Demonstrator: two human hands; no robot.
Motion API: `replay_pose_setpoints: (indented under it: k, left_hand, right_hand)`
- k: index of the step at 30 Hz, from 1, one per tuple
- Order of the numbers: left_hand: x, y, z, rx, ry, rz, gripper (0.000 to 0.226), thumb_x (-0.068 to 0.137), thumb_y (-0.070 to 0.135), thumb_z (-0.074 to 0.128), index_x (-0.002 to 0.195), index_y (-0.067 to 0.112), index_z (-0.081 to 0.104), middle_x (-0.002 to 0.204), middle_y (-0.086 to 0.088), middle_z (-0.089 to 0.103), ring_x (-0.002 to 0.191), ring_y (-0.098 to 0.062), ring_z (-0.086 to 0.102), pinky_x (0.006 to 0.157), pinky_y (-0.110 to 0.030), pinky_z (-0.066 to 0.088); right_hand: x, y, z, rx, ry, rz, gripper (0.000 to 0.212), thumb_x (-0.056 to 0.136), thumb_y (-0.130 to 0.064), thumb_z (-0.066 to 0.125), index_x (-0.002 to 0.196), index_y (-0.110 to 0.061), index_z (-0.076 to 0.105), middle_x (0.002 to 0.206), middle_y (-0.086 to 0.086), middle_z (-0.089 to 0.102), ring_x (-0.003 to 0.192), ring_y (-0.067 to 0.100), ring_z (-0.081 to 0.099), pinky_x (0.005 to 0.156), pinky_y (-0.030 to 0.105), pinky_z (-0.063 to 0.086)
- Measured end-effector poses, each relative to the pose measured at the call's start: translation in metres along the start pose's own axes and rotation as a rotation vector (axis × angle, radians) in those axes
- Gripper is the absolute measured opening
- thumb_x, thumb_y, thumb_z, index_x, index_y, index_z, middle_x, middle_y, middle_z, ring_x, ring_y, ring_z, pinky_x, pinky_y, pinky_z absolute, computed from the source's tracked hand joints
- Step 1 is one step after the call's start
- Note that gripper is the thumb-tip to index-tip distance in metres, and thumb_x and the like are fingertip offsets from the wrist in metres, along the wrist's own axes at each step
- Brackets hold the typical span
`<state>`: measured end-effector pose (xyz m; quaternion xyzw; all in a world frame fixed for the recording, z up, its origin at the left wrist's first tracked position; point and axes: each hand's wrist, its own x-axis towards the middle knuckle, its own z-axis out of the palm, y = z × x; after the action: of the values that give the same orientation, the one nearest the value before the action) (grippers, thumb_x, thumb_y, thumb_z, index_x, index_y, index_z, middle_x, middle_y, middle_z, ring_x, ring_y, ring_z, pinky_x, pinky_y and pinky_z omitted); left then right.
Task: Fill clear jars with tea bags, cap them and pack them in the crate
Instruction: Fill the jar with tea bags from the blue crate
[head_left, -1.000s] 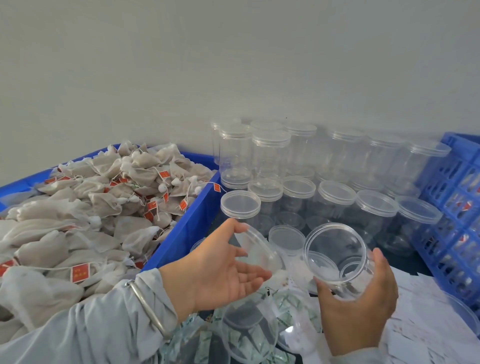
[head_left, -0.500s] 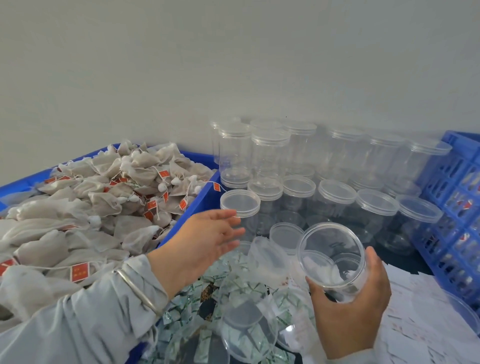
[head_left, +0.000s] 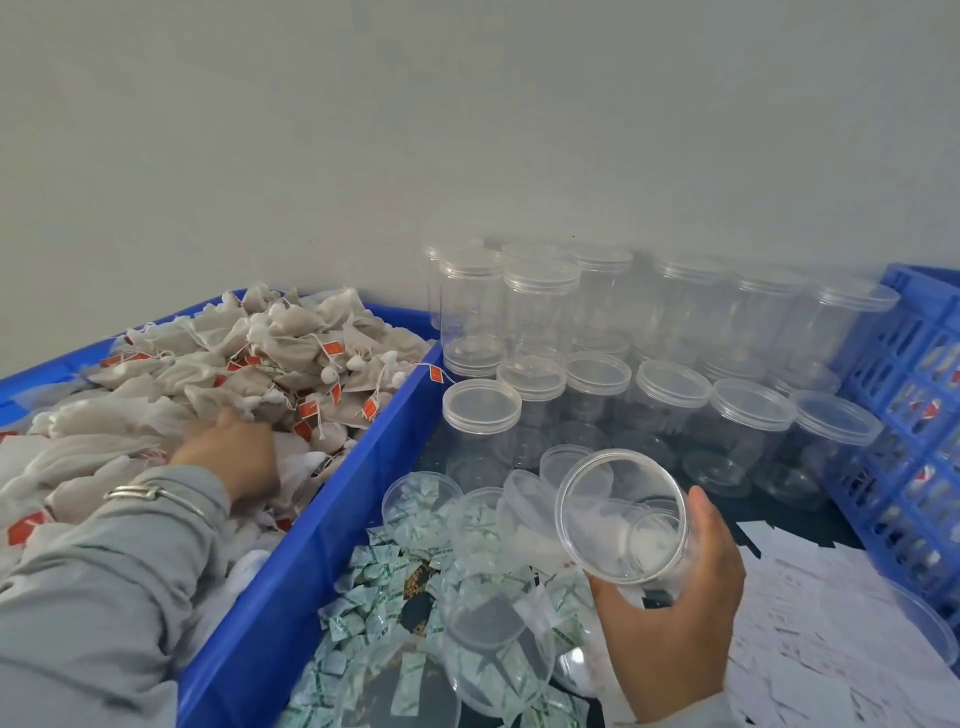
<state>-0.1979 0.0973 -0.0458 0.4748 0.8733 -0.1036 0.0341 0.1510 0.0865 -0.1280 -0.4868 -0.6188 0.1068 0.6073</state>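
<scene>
Clear plastic, the open jar (head_left: 623, 517) sits tilted in the right hand (head_left: 672, 618), fingers wrapped round its base, above loose lids and green sachets (head_left: 363, 587). Over in the blue bin (head_left: 322, 551), the left hand (head_left: 234, 452) lies among the tea bags (head_left: 234, 358); whether its fingers grasp one is probably hidden. Capped jars (head_left: 670, 384) stand behind, beside the blue crate (head_left: 914, 395).

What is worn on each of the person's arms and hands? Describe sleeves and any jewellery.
The left arm has a grey sleeve, and a thin silver bangle sits at its cuff. The left hand and the right hand are bare, with no gloves. Only a sliver of grey shows at the right wrist.
</scene>
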Motion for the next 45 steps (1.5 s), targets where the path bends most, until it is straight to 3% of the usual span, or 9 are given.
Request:
replay_pose_setpoints:
  k: [6,13,16,18,23,27,29,34,45]
  left_hand:
    - [-0.005,0.019,-0.005,0.055,-0.09,0.034,0.044,0.094,0.017,0.054,0.136,0.008,0.042,0.138,-0.008,0.048,0.123,-0.021,0.051,0.102,-0.031,0.042]
    - [0.004,0.018,-0.003,-0.073,-0.139,0.043,0.026,0.096,0.024,0.051,0.119,0.012,0.054,0.123,-0.004,0.058,0.109,-0.017,0.06,0.086,-0.024,0.049]
    - [0.009,0.011,-0.001,-0.178,-0.041,0.056,0.021,0.096,0.028,0.048,0.093,0.012,0.062,0.102,-0.006,0.064,0.09,-0.017,0.06,0.073,-0.024,0.042]
    - [0.009,0.008,-0.001,-0.293,0.019,0.026,0.029,0.098,0.026,0.042,0.104,0.006,0.062,0.11,-0.011,0.063,0.096,-0.022,0.058,0.074,-0.024,0.039]
    - [0.004,0.019,-0.023,-1.199,0.084,-0.061,0.028,0.096,0.012,0.048,0.117,-0.005,0.054,0.108,-0.017,0.063,0.088,-0.026,0.064,0.068,-0.034,0.058]
    - [-0.026,0.028,-0.046,-1.929,-0.114,0.083,0.016,0.096,0.007,0.046,0.104,-0.003,0.055,0.094,-0.016,0.062,0.064,-0.023,0.071,0.048,-0.025,0.056]
    - [-0.041,0.036,-0.054,-2.056,-0.225,0.205,0.014,0.096,0.009,0.047,0.101,0.001,0.057,0.096,-0.016,0.064,0.066,-0.021,0.072,0.048,-0.022,0.054]
    - [-0.072,0.053,-0.064,-2.085,-0.388,0.615,0.038,0.082,0.006,0.053,0.116,0.02,0.059,0.101,-0.01,0.07,0.079,-0.024,0.071,0.058,-0.028,0.057]
    - [-0.096,0.07,-0.055,-1.83,-0.716,0.952,0.054,0.054,0.026,0.089,0.103,0.014,0.073,0.104,-0.008,0.069,0.09,-0.024,0.067,0.077,-0.036,0.057]
  right_hand:
    - [0.0,-0.004,0.0,-0.031,-0.014,-0.063,0.107,0.041,-0.002,0.094,0.134,0.003,0.041,0.135,0.003,0.04,0.126,0.022,0.034,0.087,0.068,0.043]
    - [-0.005,0.0,0.005,-0.031,-0.026,-0.102,0.114,0.041,-0.009,0.095,0.137,-0.018,0.033,0.138,-0.009,0.039,0.128,0.019,0.036,0.082,0.067,0.046]
    - [-0.004,0.002,0.007,-0.026,-0.048,-0.09,0.115,0.042,-0.009,0.095,0.138,-0.019,0.033,0.137,-0.008,0.039,0.128,0.019,0.037,0.088,0.065,0.044]
    - [-0.003,0.003,0.006,0.0,-0.067,-0.055,0.111,0.044,-0.01,0.095,0.137,-0.02,0.036,0.135,-0.011,0.041,0.127,0.021,0.039,0.092,0.064,0.042]
    - [-0.001,-0.007,-0.001,0.029,-0.133,0.033,0.111,0.048,-0.024,0.094,0.135,-0.043,0.029,0.131,-0.036,0.031,0.127,0.011,0.035,0.094,0.057,0.045]
    - [-0.011,-0.023,0.001,0.051,-0.214,0.054,0.11,0.042,-0.034,0.092,0.136,-0.031,0.036,0.13,-0.007,0.046,0.122,0.018,0.042,0.094,0.053,0.045]
    - [-0.018,-0.033,0.004,0.073,-0.319,0.1,0.106,0.038,-0.043,0.084,0.134,-0.036,0.038,0.127,-0.016,0.047,0.121,0.009,0.042,0.1,0.044,0.041]
    - [-0.038,-0.056,0.013,0.133,-0.469,0.124,0.108,0.041,-0.049,0.088,0.125,-0.057,0.019,0.129,-0.038,0.025,0.122,-0.021,0.02,0.103,0.018,0.025]
    - [-0.046,-0.057,0.015,0.186,-0.535,0.216,0.115,0.036,-0.058,0.08,0.137,-0.038,0.029,0.133,-0.029,0.034,0.125,-0.011,0.031,0.094,0.005,0.028]
